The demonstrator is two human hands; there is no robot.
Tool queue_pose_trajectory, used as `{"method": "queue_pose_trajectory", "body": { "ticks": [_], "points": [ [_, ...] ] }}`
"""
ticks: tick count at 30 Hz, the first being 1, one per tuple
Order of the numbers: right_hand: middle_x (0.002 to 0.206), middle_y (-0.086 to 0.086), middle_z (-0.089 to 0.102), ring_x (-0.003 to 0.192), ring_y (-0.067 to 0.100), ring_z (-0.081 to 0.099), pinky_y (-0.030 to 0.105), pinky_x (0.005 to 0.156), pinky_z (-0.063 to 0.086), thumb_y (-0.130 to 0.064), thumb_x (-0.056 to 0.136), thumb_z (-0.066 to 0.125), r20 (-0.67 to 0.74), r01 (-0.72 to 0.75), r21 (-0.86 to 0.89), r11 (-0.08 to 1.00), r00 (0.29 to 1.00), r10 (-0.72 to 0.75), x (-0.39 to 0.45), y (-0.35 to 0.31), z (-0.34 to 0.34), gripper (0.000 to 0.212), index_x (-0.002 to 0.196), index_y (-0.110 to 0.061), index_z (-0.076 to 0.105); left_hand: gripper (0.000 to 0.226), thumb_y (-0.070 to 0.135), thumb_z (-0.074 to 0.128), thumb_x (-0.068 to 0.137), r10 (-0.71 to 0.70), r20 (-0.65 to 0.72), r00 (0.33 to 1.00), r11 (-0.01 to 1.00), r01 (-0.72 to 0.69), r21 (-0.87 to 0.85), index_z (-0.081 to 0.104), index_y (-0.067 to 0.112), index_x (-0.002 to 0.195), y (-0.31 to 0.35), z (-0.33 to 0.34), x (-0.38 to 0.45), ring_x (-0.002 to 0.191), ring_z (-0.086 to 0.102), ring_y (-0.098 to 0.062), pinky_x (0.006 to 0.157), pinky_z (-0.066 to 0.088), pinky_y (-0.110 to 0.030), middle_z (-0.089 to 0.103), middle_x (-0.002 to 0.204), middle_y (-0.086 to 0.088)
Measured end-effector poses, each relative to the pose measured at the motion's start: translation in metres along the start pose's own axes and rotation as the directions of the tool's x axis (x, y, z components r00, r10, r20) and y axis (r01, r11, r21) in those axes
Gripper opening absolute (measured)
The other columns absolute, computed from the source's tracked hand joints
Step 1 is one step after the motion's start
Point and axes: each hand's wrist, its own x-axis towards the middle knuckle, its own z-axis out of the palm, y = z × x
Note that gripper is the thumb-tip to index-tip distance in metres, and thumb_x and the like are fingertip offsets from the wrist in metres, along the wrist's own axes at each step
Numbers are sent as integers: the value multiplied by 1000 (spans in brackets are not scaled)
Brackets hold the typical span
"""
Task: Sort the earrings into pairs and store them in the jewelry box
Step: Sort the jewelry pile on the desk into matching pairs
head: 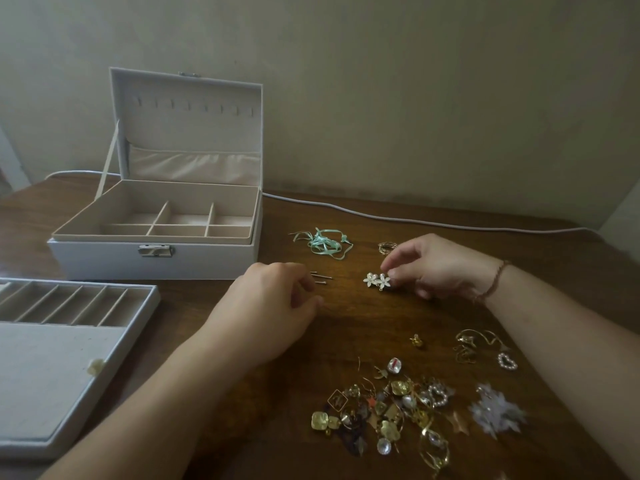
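A white jewelry box (156, 261) stands open at the back left, its divided compartments bare. Two white flower earrings (376, 280) lie side by side mid-table; my right hand (440, 265) touches the right one with fingertips and thumb. My left hand (273, 313) rests on the table with fingers loosely curled, holding nothing. Just beyond its fingertips lie small silver stick earrings (321, 278). A mixed pile of gold and pearl earrings (388, 414) sits near the front. Mint ribbon earrings (323, 242) and a gold ring-shaped piece (386, 247) lie further back.
A removable grey tray (69, 341) with slotted compartments lies at the left front. A white cable (415, 220) runs along the table's back edge by the wall. Gold chains and a pearl heart (507, 361) lie right of the pile, with a white snowflake piece (497, 412).
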Motion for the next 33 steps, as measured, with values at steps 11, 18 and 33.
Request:
{"method": "queue_pose_trajectory", "body": {
  "ticks": [11,18,33],
  "points": [
    [89,-25,66,77,0,62,25,65,53,-44,79,69,-106,279,-290,915,941,-321,-94,58,-20,6,85,-44,69,18,43,65,89,26,14,1000,998,-27,55,66,37,106,3,2,-2,71,58,2,57,38,-9,60,79,22],
    [99,-28,59,94,-3,57,31,81,53,-55,72,71,-121,297,-455,839,913,-389,-98,76,-14,20,90,-49,64,10,43,67,85,110,25,994,993,-111,31,59,45,91,19,8,-12,72,59,15,56,39,-8,65,74,21],
    [67,-13,66,65,7,62,24,53,42,-42,79,72,-306,53,-416,908,932,-195,-105,94,-43,17,66,-32,69,11,44,71,80,112,40,993,991,-115,69,68,43,91,16,13,-13,76,60,12,59,44,-12,64,65,20]
  ]
}}
